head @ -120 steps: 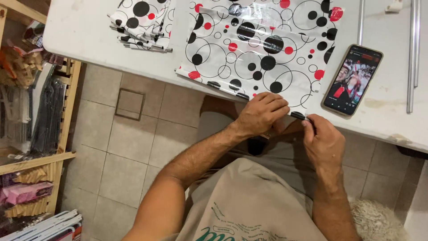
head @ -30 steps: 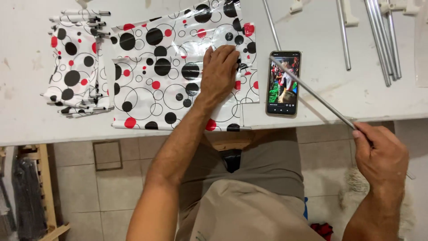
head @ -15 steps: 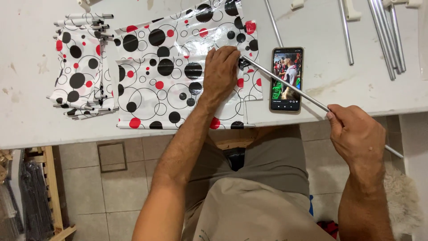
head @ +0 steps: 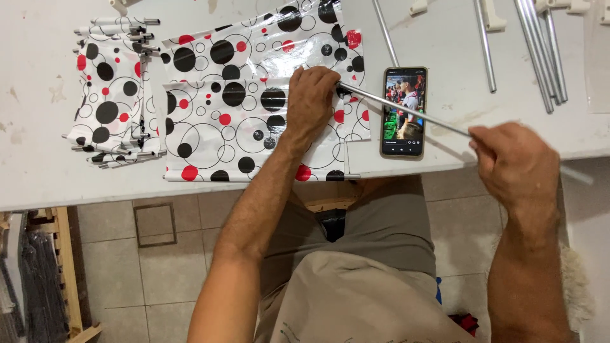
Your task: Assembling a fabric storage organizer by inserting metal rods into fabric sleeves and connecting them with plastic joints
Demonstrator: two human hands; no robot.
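Hands work at opposite ends of one thin metal rod (head: 406,111), which slants across the white counter (head: 38,165) from lower right to upper left. The right hand (head: 518,162), off the counter's front edge, is closed around the rod near its near end, the grip suited to steering and pushing it along its length. The left hand (head: 311,98) lies palm down on a sheet of glossy white plastic printed with black and red dots and thin rings (head: 235,108), its fingers curled together right where the rod's far tip meets the sheet's right side; pressing there looks meant to keep the slippery sheet flat and to guide the tip, though whether the fingers actually pinch the tip or only the sheet cannot be told. The rod passes just above a smartphone (head: 403,111) that lies face up with its screen lit, just beside the sheet, apparently placed where it can be watched during the work. To the left of the sheet, a stack of the same dotted plastic (head: 111,101) already has rod ends poking from its folds. More bare metal rods (head: 540,51) lie together at the counter's far right, within easy reach of the right hand. Below the counter, tiled floor (head: 159,267) shows.
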